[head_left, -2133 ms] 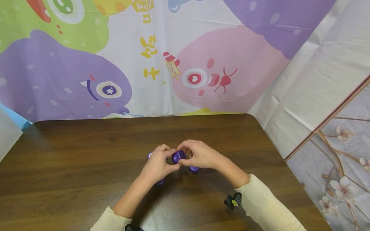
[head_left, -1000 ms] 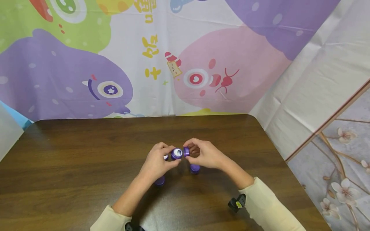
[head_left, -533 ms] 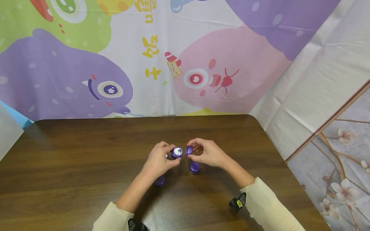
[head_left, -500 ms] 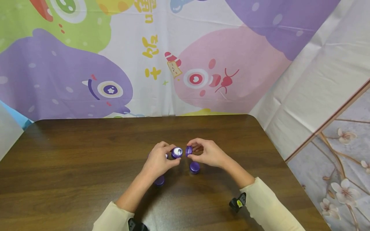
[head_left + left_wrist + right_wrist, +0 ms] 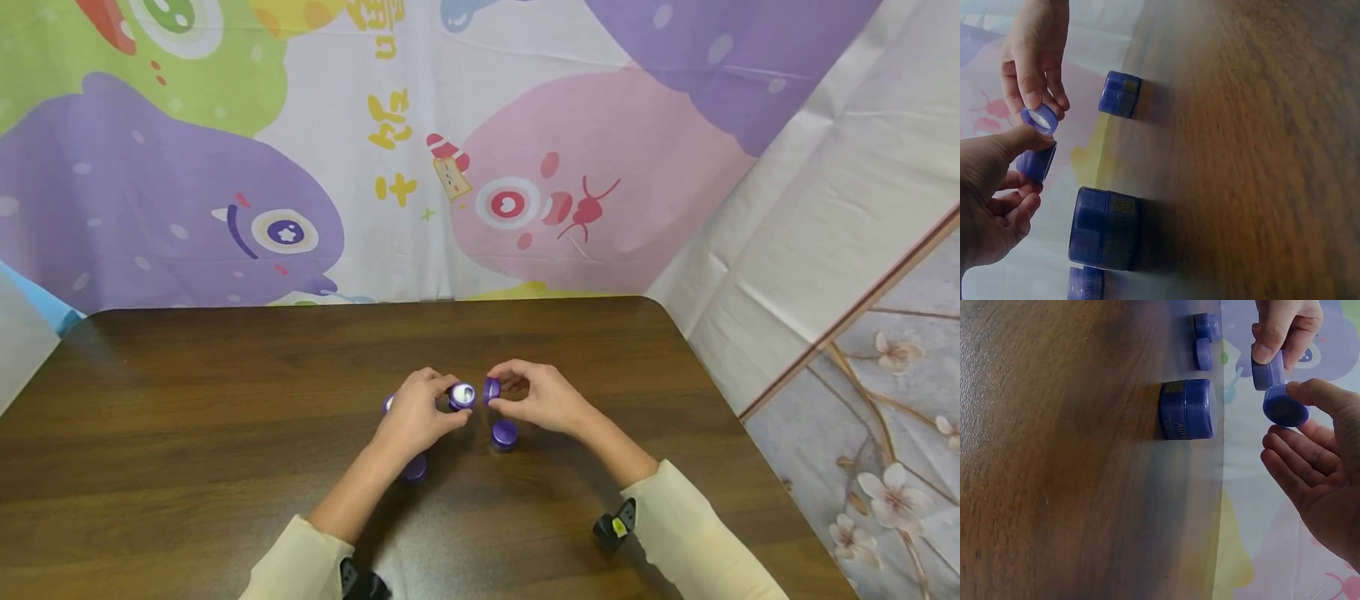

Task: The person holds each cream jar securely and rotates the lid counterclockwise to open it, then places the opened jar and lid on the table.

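Note:
My left hand (image 5: 411,417) holds a small purple jar (image 5: 462,396) without its lid, white showing inside its mouth. Just to the right, my right hand (image 5: 546,398) pinches a purple lid (image 5: 491,390) between thumb and fingers, tilted on its edge. In the left wrist view, a pale inner face of the lid (image 5: 1041,119) shows beside the jar (image 5: 1036,164). The right wrist view has the lid (image 5: 1286,407) overlapping the held jar (image 5: 1266,372) from that angle; the head view shows a gap between them.
A lidded purple jar (image 5: 505,435) stands below my right hand. Another purple-topped jar (image 5: 414,468) stands by my left wrist. Behind the left hand, a purple piece with white (image 5: 387,404) is mostly hidden. The brown wooden table (image 5: 225,400) meets a printed cloth (image 5: 390,250).
Two seconds ago both hands held the jar with its purple top on. The lid then came off in my right hand, which has shifted slightly right; the jar's white inside now shows.

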### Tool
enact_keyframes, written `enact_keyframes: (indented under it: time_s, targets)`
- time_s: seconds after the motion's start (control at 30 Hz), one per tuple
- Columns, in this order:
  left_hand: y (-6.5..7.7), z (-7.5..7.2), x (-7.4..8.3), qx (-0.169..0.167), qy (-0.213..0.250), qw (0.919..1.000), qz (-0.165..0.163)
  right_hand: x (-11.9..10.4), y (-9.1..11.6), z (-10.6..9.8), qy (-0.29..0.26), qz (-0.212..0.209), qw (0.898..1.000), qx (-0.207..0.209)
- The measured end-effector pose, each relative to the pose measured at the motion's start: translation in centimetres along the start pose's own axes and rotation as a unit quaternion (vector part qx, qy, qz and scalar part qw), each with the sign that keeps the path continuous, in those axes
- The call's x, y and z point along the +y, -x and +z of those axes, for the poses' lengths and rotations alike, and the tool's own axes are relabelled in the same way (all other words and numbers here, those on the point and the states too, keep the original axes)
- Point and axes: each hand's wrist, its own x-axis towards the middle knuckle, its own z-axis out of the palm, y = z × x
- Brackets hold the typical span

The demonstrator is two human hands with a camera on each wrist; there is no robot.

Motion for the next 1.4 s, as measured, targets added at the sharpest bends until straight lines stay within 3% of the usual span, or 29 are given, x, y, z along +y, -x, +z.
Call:
enact_keyframes:
  time_s: [0.3, 1.03, 1.4]
  targets:
    - [-0.6, 0.7, -0.3, -0.021, -0.014, 0.9997, -0.006, 0.4, -0.1, 0.5, -0.004, -0.006, 1.000, 0.003]
    - [-1.3, 1.4, -0.8, -0.035, -0.040, 0.9985, -0.015, 2.0, -0.6, 1.6, -0.019, 0.054, 0.998, -0.020]
    - [-1.6, 1.8, -1.0, -0.039, -0.064, 0.9972, -0.002, 2.8, -0.8, 2.0, -0.015, 0.083, 0.996, -0.022]
